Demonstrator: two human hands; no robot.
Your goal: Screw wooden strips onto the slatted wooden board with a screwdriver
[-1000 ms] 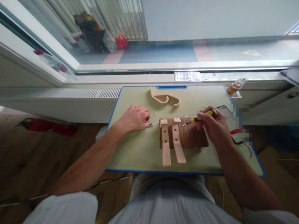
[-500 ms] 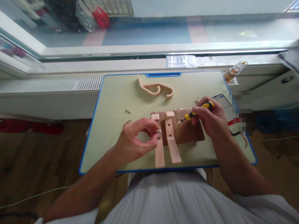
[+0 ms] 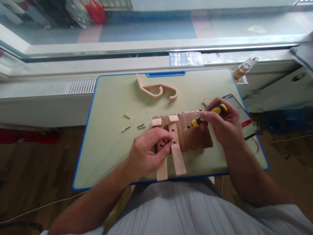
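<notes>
Between thumb and forefinger, my left hand [image 3: 150, 151] pinches a small screw [image 3: 172, 141], right by the lower hole of the right wooden hook piece [image 3: 178, 160]. The left wooden piece [image 3: 161, 171] lies partly under that hand. Both pieces rest on brown cardboard [image 3: 195, 133]. My right hand [image 3: 221, 120] is closed around a yellow and black screwdriver [image 3: 207, 116]. Its tip points down and left, over the cardboard and apart from the wood.
Several loose screws [image 3: 140, 126] lie left of the cardboard. Two curved wooden hooks [image 3: 151, 90] sit at the back of the table [image 3: 110, 98]. Beside my right hand is a tablet [image 3: 244, 119]. A bottle [image 3: 245, 68] stands past the far right corner.
My left hand has moved right with the screw, from above the left wooden piece to the hole of the right one. The view has shifted slightly; my right hand still holds the screwdriver.
</notes>
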